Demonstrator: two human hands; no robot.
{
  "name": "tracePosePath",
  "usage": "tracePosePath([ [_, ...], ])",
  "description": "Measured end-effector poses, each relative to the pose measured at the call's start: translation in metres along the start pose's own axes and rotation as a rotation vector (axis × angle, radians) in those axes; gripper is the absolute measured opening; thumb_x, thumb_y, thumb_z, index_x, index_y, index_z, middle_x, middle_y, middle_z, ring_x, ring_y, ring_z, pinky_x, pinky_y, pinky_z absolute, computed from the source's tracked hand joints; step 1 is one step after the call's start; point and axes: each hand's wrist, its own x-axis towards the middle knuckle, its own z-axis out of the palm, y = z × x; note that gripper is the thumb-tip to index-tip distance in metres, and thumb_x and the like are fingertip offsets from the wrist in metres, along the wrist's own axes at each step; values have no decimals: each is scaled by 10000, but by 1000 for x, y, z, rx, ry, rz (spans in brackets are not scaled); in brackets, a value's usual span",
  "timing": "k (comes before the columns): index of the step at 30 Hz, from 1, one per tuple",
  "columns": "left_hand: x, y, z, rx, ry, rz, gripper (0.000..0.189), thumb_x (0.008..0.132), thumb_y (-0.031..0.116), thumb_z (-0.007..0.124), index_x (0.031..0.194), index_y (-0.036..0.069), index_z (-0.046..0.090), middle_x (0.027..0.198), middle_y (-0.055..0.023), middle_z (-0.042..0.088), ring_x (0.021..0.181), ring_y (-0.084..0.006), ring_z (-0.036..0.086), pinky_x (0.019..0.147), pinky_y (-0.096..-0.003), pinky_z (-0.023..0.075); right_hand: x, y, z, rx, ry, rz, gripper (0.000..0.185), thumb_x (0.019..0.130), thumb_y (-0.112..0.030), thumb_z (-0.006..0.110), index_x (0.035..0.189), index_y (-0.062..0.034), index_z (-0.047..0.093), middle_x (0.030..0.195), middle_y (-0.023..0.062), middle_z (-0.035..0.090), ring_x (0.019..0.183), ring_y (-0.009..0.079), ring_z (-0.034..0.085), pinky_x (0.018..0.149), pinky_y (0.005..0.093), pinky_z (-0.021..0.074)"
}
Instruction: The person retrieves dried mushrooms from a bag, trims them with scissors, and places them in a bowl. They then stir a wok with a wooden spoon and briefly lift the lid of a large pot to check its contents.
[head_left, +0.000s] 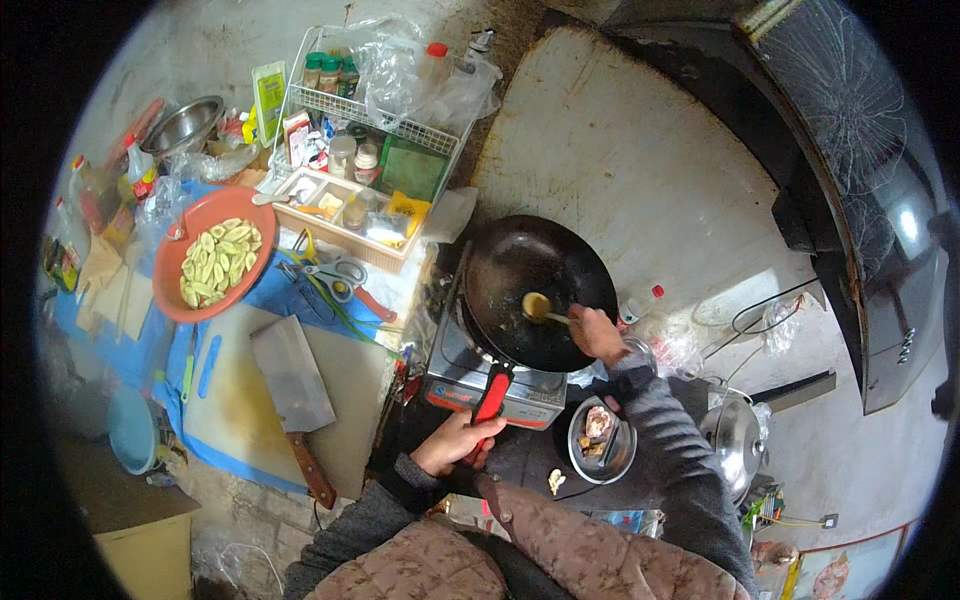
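A dark wok (510, 262) sits on a portable gas stove (442, 379). My left hand (459, 442) is wrapped around the wok's red and black handle (493, 397). Over the wok's inside, my right hand (596, 334) grips a spoon (559, 318) by its handle. Its round, yellow-brown bowl is near the middle of the wok; whether it touches the metal I cannot tell. A metal bowl (631, 456) with a pinkish lump and brown pieces in it stands below my right forearm. A small pale scrap (556, 481) lies beside that bowl.
A cleaver (292, 375) lies on the cutting board (232, 450) at left. Beyond it are an orange basin (166, 277) of sliced green vegetable, scissors (337, 277) and a seasoning box (382, 255). A wire rack (420, 131) holds jars. At right are a lidded pot (731, 442) and a range hood (840, 150).
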Motion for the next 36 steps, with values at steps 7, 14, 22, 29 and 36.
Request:
tracePosePath([
  [7,-3,5,-4,93,-13,72,266,938,329,588,806,108,520,628,37,472,500,-76,455,446,-241,355,16,-1,-15,-25,226,32,146,833,-184,545,892,-69,615,822,230,638,790,457,617,708,532,500],
  [14,-5,7,-7,88,-16,43,276,919,390,598,836,129,569,618,51,486,505,-69,453,447,-237,335,19,-6,-9,-20,364,-125,141,837,-140,538,917,-46,605,828,250,630,816,459,602,664,513,484],
  [22,-1,5,-11,53,-53,30,276,923,377,598,843,116,564,598,39,486,482,-80,459,428,-243,333,-18,-26,-17,-30,43,-17,156,861,-144,547,978,-63,612,816,266,636,837,449,626,699,506,505],
  [29,-3,2,-14,37,-68,78,295,913,399,609,838,117,565,585,31,494,463,-79,465,422,-232,361,59,-24,1,-157,446,-118,196,844,-144,530,1027,-75,538,707,239,607,695,464,598,603,552,461],
  [36,-5,3,-16,39,-102,149,289,925,368,599,858,91,554,608,20,481,484,-88,475,436,-248,372,-43,5,-14,-121,-8,-113,267,826,-151,544,1078,-93,610,805,251,646,810,448,633,697,550,505],
])
